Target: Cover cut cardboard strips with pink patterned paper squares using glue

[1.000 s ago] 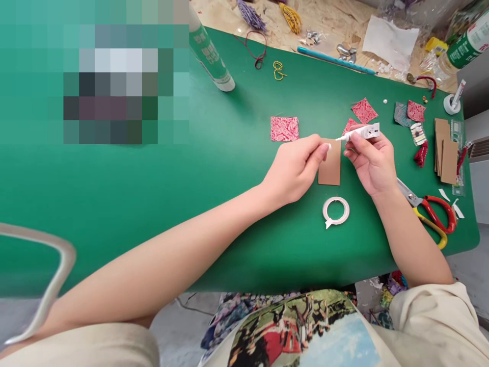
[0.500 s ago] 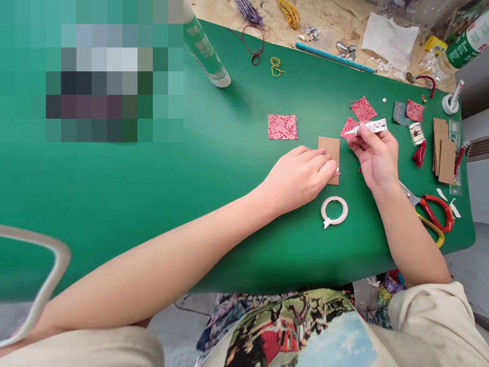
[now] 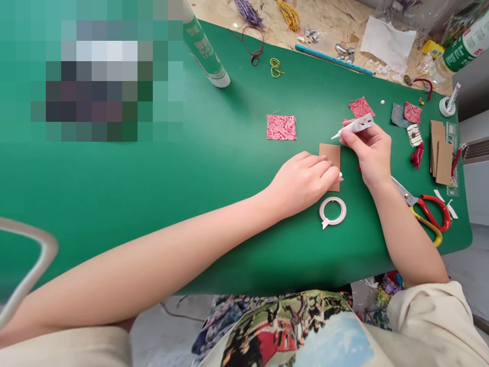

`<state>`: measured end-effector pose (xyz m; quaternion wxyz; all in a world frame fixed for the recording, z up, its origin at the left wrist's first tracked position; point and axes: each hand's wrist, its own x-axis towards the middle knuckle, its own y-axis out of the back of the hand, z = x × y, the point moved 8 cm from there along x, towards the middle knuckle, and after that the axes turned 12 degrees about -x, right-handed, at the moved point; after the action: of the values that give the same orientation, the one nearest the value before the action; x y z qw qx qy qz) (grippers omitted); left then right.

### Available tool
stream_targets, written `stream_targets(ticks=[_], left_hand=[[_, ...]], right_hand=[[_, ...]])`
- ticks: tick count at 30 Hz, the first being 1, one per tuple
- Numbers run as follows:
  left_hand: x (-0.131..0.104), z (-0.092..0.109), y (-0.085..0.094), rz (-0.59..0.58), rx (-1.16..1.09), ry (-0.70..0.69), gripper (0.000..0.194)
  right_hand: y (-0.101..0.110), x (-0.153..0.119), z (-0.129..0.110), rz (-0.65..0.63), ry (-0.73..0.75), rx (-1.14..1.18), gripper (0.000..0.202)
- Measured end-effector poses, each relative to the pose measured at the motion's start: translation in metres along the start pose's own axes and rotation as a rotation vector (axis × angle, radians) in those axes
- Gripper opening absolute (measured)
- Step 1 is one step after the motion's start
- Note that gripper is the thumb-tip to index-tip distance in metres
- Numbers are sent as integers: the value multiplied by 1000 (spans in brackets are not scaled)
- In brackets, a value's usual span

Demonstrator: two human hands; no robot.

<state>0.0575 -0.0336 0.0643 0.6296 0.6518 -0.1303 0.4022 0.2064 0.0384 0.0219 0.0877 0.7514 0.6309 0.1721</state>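
Note:
My left hand (image 3: 305,178) is closed over a small brown cardboard rectangle (image 3: 333,151), its curled fingers covering the card's middle. A tiny white piece (image 3: 340,174), perhaps a cap, shows by the thumb tip. My right hand (image 3: 369,148) grips a small white glue tube (image 3: 359,124) between thumb and fingers. The tube's narrow nozzle points left and down, above the card's upper right corner and apart from it. Behind that hand lies a red patterned fabric square (image 3: 361,106); another is mostly hidden by the fingers. Left of the card lies a red patterned fabric piece (image 3: 281,127).
A roll of narrow white tape (image 3: 332,211) lies below the card. Red-and-yellow-handled scissors (image 3: 428,211) sit beside my right forearm. Stacked cardboard pieces (image 3: 439,153) are at the right. A tall green-and-white tube (image 3: 212,56) and a blue pencil (image 3: 334,59) lie farther back.
My right hand has brought the glue tube left and slightly lower, its nozzle now nearer the card. The cardboard has shifted a little toward me with my left hand.

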Motion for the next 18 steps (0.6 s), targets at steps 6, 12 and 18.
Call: stream_targets(ticks=[6,12,18], left_hand=[[0,-4,-1,-9,-17,26,39],[0,-4,2,-43,-45,36,37],[-3,-4,-2,-120,-100,85,36]], right_hand=[[-8,-3,-7,-5,101,-222,50],[-12,-2,-2,-25,92,-243,44],[-11,-4,-8,22,13,-168,40]])
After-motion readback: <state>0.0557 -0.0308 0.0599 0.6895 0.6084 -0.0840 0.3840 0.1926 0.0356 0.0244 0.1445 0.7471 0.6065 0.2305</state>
